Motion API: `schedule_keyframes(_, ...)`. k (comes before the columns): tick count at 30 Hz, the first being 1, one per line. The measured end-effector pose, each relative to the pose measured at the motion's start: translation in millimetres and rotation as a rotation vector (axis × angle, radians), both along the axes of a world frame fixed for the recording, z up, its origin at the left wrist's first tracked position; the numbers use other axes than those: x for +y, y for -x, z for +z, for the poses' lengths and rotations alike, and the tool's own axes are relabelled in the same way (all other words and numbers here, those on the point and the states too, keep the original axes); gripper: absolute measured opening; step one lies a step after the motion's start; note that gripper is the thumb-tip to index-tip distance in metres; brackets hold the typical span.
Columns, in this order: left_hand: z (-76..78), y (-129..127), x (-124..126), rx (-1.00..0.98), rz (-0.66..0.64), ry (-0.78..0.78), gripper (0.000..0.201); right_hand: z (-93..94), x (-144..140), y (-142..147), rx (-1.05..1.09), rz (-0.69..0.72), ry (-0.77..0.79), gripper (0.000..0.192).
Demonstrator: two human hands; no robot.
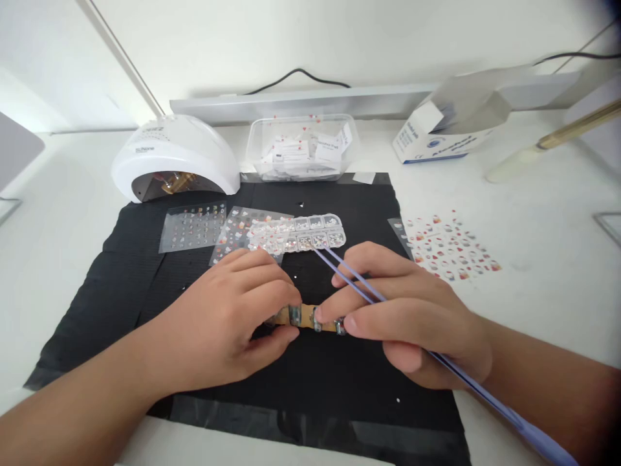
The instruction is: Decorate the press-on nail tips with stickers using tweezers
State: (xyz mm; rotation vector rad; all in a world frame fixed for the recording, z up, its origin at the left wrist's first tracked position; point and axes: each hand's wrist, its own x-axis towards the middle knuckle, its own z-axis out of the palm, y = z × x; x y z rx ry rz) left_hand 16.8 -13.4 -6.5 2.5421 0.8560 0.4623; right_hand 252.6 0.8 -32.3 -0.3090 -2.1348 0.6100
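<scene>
A brown strip with small false nails (306, 316) lies on a black mat (145, 285). My left hand (228, 317) pinches the strip's left end. My right hand (412, 310) touches its right end with the fingertips and also holds lilac tweezers (349, 275). The tweezers' tips point up toward a clear compartment box of tiny gems (303, 234), which lies just beyond my hands.
A white nail lamp (174, 155) stands at the back left. Sticker sheets (194, 228) lie beside the gem box, with another sheet (449, 249) off the mat to the right. A clear tub of paper slips (301, 149) and a white carton (436, 139) stand at the back.
</scene>
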Motion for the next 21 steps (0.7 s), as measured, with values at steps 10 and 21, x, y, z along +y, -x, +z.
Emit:
schedule_keyframes(10,-1.9,-1.8,1.3,0.015,-0.013,0.034,0.008,-1.8,1.7,-0.4,-0.188,0.098,-0.143,0.034)
schedule_keyframes(21,-1.3,-3.3,1.9,0.01,-0.013,0.078,0.009,-0.3,2.0,-1.6,-0.27,0.109,-0.206,0.022)
